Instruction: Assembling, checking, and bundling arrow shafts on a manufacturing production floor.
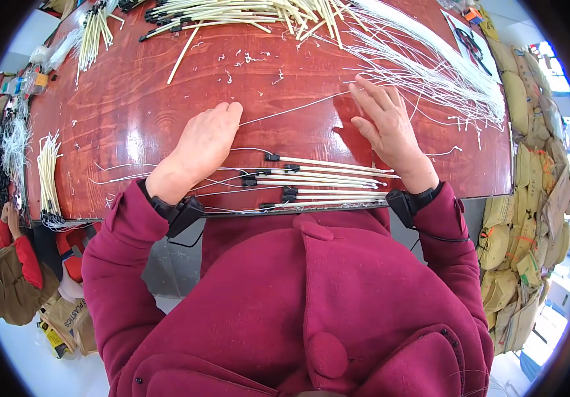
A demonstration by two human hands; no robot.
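Note:
A thin white cord (295,111) stretches across the red table from my left hand (202,149) to the fingers of my right hand (385,126). My left hand is closed over the cord's left end; its fingertips are mostly hidden beneath it. The fingers of my right hand are stretched out, with the thumb apart, and the cord reaches its fingertips. Between my wrists, near the table's front edge, lie several cream rods (331,176) with black end pieces (289,192). White cords trail leftward from these end pieces under my left forearm.
Bundled cream rods (232,14) lie at the far edge, with another bundle (48,175) at the left. A heap of white cords (450,83) covers the far right. Cord scraps (248,58) dot the red table (133,92). Stacked sacks (529,178) stand right; a person (17,264) is at left.

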